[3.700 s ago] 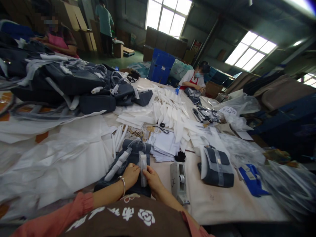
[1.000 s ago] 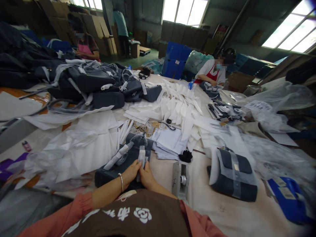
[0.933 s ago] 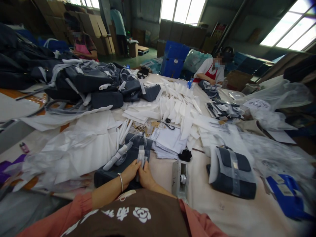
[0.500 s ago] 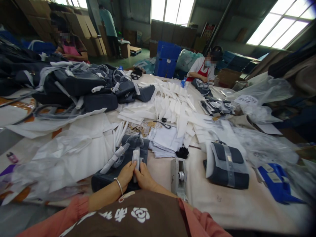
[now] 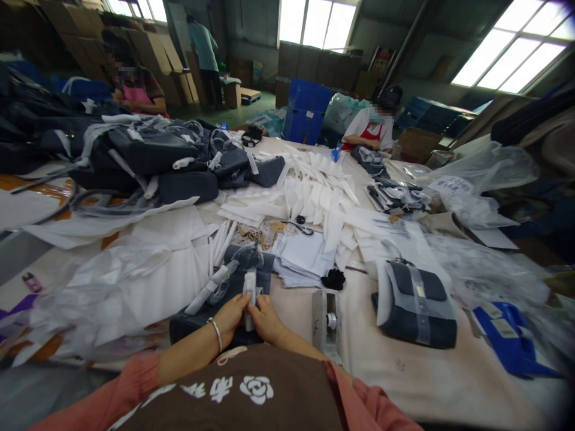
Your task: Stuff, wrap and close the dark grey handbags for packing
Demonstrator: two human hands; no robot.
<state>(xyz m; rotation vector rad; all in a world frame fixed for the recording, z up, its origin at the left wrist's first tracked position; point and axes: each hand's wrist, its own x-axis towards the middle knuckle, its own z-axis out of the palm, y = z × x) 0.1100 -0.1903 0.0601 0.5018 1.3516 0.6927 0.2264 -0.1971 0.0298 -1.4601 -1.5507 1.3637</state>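
Note:
A dark navy bag [image 5: 191,326] lies in front of me with its flap [image 5: 263,263] folded back. A strap wrapped in white padding [image 5: 220,275] rests along its left side. Over the bag, my left hand [image 5: 231,314] and my right hand [image 5: 267,320] meet at a white-wrapped strip [image 5: 250,287], which stands up between them. Thumbs and fingers of both hands are pinched on this strip. A bangle circles my left wrist. The lower part of the bag is hidden behind my forearms and apron.
A metal tape dispenser [image 5: 327,323] stands right of my hands. Farther right are a closed navy bag [image 5: 420,305] and a blue tape gun [image 5: 510,338]. White sheets [image 5: 300,254] and foam strips [image 5: 314,185] cover the middle. Navy bags [image 5: 148,152] pile up left. Co-workers [image 5: 371,129] sit across.
The whole view has shifted slightly right and down. Both hands keep their pinch on the white-wrapped strip, with hardly any movement against the bag.

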